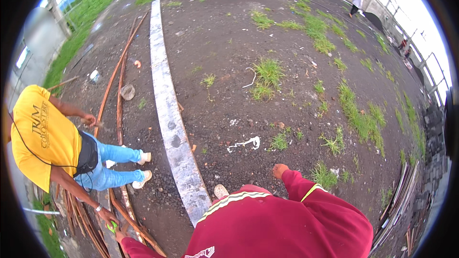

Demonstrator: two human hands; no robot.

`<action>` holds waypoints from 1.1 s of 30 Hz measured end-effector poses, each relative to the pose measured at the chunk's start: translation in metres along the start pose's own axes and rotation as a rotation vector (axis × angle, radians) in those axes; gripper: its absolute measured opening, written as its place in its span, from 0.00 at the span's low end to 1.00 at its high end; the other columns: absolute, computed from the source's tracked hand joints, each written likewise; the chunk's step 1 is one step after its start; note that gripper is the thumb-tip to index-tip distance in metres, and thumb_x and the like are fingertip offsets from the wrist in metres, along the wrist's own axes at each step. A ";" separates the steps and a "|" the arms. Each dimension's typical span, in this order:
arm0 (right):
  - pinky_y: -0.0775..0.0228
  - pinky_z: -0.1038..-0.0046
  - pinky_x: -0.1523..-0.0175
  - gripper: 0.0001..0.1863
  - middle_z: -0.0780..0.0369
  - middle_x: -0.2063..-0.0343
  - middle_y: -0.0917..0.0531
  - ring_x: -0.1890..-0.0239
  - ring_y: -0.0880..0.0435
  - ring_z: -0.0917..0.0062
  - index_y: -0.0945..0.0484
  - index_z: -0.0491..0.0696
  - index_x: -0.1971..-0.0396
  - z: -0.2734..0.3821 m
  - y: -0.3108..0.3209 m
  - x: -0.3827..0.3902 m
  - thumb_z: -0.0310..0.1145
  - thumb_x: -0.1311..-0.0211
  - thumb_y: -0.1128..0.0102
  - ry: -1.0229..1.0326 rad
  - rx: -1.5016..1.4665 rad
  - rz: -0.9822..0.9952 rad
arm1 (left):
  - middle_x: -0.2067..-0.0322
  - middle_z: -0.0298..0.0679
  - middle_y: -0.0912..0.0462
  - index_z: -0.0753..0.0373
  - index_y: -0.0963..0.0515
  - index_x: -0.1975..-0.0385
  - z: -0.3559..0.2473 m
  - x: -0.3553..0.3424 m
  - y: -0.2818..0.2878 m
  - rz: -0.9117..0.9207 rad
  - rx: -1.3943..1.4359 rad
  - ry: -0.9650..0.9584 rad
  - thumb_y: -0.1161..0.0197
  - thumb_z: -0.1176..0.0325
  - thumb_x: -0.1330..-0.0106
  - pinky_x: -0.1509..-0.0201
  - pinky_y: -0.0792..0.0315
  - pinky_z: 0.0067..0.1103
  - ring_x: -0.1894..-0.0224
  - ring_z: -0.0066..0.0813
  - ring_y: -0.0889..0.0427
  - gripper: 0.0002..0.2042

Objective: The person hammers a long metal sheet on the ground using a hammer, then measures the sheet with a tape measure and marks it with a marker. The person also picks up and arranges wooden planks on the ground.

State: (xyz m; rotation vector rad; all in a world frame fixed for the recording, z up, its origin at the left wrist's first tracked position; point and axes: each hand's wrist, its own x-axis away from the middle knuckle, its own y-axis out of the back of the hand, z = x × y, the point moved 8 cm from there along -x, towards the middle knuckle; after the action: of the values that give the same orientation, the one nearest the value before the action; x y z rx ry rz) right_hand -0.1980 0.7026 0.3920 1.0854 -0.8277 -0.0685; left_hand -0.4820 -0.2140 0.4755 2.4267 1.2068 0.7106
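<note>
At the lower left my left hand (123, 233) reaches out beside the long boards, its fingers closed at a small bright green object (113, 226). A co-worker's hand (107, 215) with a band on the wrist grips the same object from the other side. The green object's exact kind is too small to make out. My right hand (279, 170) hangs over the dark gravel, loosely curled, with nothing visible in it. Both my arms are in dark red sleeves; the right one has a reflective stripe.
A co-worker in a yellow shirt (45, 129) stands at my left. A long grey-white plank (167, 110) runs ahead from my feet. Wooden poles (122, 76) lie left of it. Grass tufts (267, 72) dot the gravel; stacked blocks (434, 138) stand far right. Other people are in the distance.
</note>
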 end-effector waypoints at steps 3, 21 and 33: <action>0.27 0.72 0.72 0.04 0.60 0.80 0.20 0.78 0.20 0.75 0.26 0.44 0.73 -0.003 0.007 -0.016 0.28 0.47 0.48 -0.151 -0.551 -0.064 | 0.67 0.45 0.22 0.72 0.24 0.61 0.017 0.008 -0.027 0.151 -0.172 0.073 0.41 0.50 0.45 0.66 0.28 0.29 0.68 0.35 0.23 0.26; 0.27 0.68 0.67 0.12 0.61 0.77 0.18 0.72 0.19 0.72 0.23 0.47 0.73 -0.024 0.118 -0.327 0.38 0.41 0.53 0.109 0.369 0.291 | 0.68 0.50 0.19 0.66 0.20 0.68 0.013 0.258 -0.449 1.073 -1.070 -0.122 0.49 0.48 0.39 0.56 0.28 0.32 0.63 0.41 0.19 0.23; 0.28 0.71 0.63 0.05 0.60 0.77 0.18 0.73 0.19 0.71 0.21 0.47 0.74 0.232 0.401 -0.668 0.30 0.51 0.41 0.292 -0.334 -0.382 | 0.65 0.42 0.20 0.63 0.25 0.57 -0.117 0.191 -0.695 1.083 -1.069 -0.347 0.45 0.56 0.40 0.70 0.25 0.27 0.68 0.32 0.19 0.18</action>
State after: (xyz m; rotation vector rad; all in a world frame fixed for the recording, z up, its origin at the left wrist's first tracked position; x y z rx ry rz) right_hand -0.9485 1.0149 0.3863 0.8959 -0.3234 -0.3495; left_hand -0.8952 0.3548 0.2771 1.8858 -0.6403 0.8097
